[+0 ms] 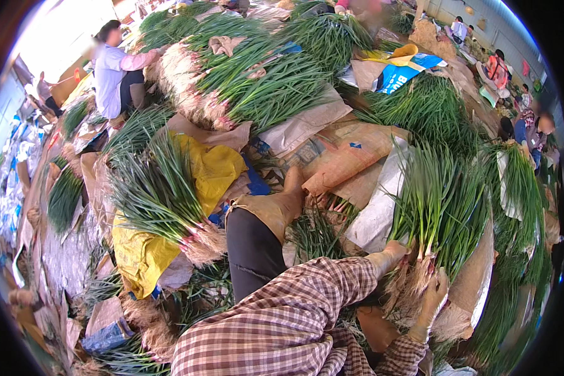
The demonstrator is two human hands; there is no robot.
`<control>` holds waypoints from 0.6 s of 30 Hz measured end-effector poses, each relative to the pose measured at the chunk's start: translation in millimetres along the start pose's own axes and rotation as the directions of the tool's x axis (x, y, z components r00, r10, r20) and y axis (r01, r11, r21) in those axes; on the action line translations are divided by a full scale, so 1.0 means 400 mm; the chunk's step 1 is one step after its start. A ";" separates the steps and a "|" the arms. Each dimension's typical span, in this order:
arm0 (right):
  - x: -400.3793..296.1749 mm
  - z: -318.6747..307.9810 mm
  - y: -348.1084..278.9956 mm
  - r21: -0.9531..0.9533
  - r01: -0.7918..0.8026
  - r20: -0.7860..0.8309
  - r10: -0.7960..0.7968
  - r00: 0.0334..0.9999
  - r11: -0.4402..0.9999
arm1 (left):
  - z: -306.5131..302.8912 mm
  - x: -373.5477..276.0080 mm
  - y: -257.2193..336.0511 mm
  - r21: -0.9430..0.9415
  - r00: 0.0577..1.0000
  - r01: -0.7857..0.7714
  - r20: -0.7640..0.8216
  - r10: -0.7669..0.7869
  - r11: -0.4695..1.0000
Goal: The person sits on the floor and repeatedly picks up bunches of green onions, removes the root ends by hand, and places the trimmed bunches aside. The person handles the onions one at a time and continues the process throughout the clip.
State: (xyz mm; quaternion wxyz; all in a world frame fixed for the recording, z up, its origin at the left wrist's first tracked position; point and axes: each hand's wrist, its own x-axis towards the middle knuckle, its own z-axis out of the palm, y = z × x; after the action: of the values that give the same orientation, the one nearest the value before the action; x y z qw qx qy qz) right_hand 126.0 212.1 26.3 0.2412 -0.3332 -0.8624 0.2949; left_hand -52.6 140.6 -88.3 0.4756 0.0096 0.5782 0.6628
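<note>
On my right side lies a bunch of green onions [420,207], leaves pointing away and pale, stringy roots [416,286] towards me. My left hand [395,252] grips stalks at the bunch's left edge, just above the roots. Lower and to the right, my right hand [434,291] has its fingers bent around the bulb ends and roots; the palm side is partly hidden. More green onions [470,221] lie against the bunch on its right. A white woven sheet [380,207] is beside the bunch on the left.
A separate green onion bundle [169,197] rests on yellow sacking [145,254] left of my knee [256,225]. Brown sacking [348,145] lies ahead, below a large onion pile [263,70]. A person [115,70] sits at the far left; others work at right.
</note>
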 end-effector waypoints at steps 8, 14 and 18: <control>-0.035 0.089 -0.129 0.160 0.106 -0.001 -0.107 0.994 0.981 | -0.107 -0.151 -0.004 -0.154 0.979 -0.006 0.201 0.038 0.988; -0.094 0.149 -0.201 0.233 0.079 0.172 -0.121 0.978 0.969 | -0.208 -0.154 -0.060 0.036 0.998 0.021 -0.065 -0.018 0.999; -0.122 0.153 -0.198 0.179 0.136 0.165 -0.166 0.972 0.974 | -0.240 -0.161 -0.110 0.479 0.986 -0.092 0.165 0.014 0.873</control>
State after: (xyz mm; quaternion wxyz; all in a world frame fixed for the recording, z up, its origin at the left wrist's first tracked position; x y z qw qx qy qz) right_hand 86.6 108.2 25.2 0.2115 -0.2173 -0.8758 0.3755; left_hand -44.0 21.3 -119.6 0.4833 0.1961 0.6863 0.5069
